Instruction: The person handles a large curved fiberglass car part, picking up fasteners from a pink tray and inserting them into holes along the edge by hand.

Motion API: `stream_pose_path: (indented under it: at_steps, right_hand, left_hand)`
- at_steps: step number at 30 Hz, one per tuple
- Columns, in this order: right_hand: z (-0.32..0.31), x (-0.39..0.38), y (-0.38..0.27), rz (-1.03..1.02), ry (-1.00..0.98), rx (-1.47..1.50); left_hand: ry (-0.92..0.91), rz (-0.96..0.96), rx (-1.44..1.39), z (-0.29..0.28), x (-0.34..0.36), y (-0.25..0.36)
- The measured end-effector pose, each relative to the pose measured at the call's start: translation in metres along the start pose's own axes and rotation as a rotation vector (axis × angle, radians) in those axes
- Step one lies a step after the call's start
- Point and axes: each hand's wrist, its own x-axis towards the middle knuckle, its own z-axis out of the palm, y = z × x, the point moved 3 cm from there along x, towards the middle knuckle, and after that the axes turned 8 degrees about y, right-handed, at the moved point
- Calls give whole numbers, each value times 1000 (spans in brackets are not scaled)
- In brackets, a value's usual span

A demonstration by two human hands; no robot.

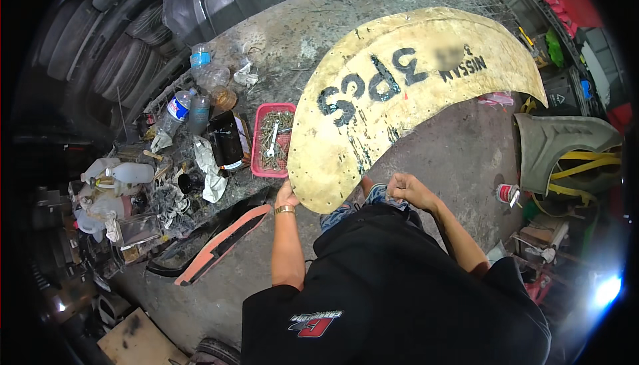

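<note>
A large crescent-shaped yellow panel (pixel 373 109) lies across the front of the workbench, its inner curve toward me. Black painted lettering, dark smears and small holes along the rim mark its face. At its near left edge my left hand (pixel 287 195) grips the panel; the fingers go partly under it, out of sight. My right hand (pixel 411 190) hovers near my lap, apart from the panel, with its fingers curled together; whatever they may hold is too small to tell. Just left of the panel sits a red plastic basket (pixel 255 140) of screws, with a wrench (pixel 272 140) on top.
Plastic bottles (pixel 178 107), a dark container (pixel 227 140) and crumpled paper (pixel 210 169) crowd the bench's left side. An orange-and-black trim strip (pixel 223 242) leans below. A small can (pixel 507 193) and a grey moulded part (pixel 559 145) are at right. Tyres (pixel 120 65) are stacked far left.
</note>
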Motion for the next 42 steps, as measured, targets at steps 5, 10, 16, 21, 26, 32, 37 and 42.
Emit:
stream_pose_path:
  at_steps: [5,10,16,21,26,32,37,42]
  right_hand:
    - [-4,-8,-1,-17,64,-55]
    - [-10,-19,8,1,73,-21]
    - [-5,-20,2,-9,85,-61]
    - [0,-21,-7,-10,106,-114]
    - [9,-17,-14,1,80,-119]
    - [10,-18,-12,-14,66,-118]
    - [10,-20,-14,2,74,-101]
    - [17,-15,-20,-4,67,-135]
  left_hand:
    - [20,-29,26,-10,5,5]
    - [-18,-32,84,-8,11,2]
    - [15,31,67,-22,15,0]
    - [-49,44,108,-8,11,-1]
    - [-84,61,100,-16,13,2]
    - [-65,18,91,-16,22,1]
    - [-138,45,31,-14,23,-1]
    - [-164,49,64,-16,17,7]
